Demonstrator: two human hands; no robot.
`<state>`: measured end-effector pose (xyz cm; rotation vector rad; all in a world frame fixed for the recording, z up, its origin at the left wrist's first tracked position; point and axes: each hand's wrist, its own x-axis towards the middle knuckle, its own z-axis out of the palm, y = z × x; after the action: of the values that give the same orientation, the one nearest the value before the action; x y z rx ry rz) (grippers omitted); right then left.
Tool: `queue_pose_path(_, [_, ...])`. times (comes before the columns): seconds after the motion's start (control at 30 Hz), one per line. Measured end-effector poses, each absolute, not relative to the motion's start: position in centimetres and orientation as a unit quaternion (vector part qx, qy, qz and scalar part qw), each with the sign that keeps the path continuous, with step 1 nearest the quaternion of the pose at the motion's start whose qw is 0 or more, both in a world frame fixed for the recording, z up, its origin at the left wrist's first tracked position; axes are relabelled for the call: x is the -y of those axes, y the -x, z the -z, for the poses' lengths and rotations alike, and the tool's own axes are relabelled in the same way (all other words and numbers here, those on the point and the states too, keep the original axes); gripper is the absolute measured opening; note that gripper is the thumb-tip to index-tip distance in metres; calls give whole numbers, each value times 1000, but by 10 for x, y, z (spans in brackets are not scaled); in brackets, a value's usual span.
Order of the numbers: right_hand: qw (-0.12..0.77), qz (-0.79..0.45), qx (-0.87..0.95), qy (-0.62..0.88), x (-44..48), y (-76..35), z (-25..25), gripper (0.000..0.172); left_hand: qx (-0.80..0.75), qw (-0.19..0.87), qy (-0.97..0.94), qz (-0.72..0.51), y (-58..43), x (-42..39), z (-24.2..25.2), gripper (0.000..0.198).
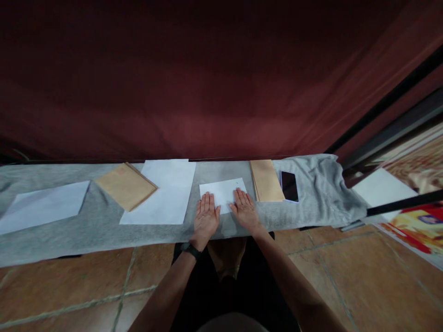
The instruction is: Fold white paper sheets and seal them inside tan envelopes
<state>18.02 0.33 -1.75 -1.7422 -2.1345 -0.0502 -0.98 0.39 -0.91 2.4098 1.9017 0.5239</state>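
White paper (224,188) lies flat in front of you on the grey cloth (313,210), its long side running across your body, with a small dark mark near its far right corner. Your left hand (206,216) rests palm down over the paper's near left part, fingers straight and close together, thumb spread toward the middle. Your right hand (245,211) lies palm down over the near right part, its fingers also extended and its thumb pointing inward. Neither hand is clamped on anything; both lie flat on the paper from above, well within reach of each other but not touching. You wear a dark watch (191,250) on your left wrist. Just beside the paper on the right is a brown stack (268,182), and next to that a phone (289,186), dark screen up. To your left, a brown bundle (124,186) overlaps the larger white sheets (166,193), and farther left lies another white sheet (46,205). Beyond the cloth hangs a dark red curtain (221,101)
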Motion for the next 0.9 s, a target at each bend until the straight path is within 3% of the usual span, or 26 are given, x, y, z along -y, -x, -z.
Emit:
queue_pose_path(0.57, [205,40,702,681,38,-186,15,61,-635,-12,-741,-216,27,23,6,57])
queue_pose_path(0.77, [215,-50,780,586,48,-156,2,52,-555,24,-809,-195,-11,47,10,59])
queue_pose_path(0.9, [202,-39,783,586,58,-157,3,53,-553,21,-813,-181,-14,55,15,60])
